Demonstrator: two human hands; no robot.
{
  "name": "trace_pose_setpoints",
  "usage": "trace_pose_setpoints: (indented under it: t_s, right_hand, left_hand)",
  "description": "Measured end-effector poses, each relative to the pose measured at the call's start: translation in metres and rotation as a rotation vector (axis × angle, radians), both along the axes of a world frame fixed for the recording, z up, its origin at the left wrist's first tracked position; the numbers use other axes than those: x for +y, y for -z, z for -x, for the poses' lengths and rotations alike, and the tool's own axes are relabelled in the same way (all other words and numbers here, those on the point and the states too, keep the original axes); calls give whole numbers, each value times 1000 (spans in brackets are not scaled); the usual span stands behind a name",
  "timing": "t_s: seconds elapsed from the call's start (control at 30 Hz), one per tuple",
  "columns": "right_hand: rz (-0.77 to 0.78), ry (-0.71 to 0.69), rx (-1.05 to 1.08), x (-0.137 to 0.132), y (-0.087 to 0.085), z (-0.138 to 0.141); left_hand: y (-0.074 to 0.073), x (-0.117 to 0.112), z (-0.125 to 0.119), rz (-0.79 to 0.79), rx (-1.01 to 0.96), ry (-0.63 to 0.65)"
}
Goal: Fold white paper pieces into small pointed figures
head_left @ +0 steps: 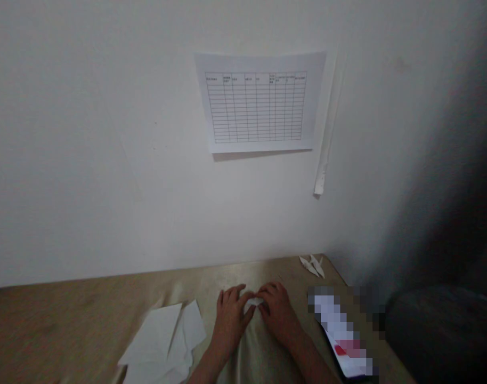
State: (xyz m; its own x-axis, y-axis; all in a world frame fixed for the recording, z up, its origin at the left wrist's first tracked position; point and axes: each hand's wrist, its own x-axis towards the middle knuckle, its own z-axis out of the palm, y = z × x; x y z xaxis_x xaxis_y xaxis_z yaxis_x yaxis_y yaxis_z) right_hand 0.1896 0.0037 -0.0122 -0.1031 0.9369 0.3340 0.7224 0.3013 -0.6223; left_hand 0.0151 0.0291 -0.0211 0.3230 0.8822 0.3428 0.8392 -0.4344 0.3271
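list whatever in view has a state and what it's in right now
small white paper: held in both hands' fingers, partly hidden
left hand: closed on the paper
right hand: closed on the paper
white sheets: loose, overlapping
pointed white pieces: apparently folded
phone: screen lit, partly blurred out
wall chart: rows below header blank

The head camera looks from above the near side of the tabletop (79, 325), facing forward and somewhat down, with the far wall (107, 133) filling most of its view. The left hand (232, 308) and right hand (278, 312) reach in from the near side, closer than the wall.
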Motion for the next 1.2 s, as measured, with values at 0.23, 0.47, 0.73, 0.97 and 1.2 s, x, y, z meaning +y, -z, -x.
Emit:
trace_pose_setpoints:
  t_s: [0.23, 0.47, 0.73, 0.97, 1.2]
  right_hand:
    - [-3, 20, -22, 0, 0, -2]
    - [-16, 30, -9, 2, 3, 3]
    - [-36, 11, 31, 6, 2, -1]
    - [-12, 21, 26, 6, 0, -1]
    - [-8, 36, -33, 6, -3, -1]
  left_hand:
    - [2, 4, 1, 4, -34, 9]
    - [7, 7, 2, -3, -58, 6]
    - [5, 7, 1, 14, -90, 8]
    - [1, 4, 0, 33, -93, -8]
    - [-1, 2, -1, 28, -108, 0]
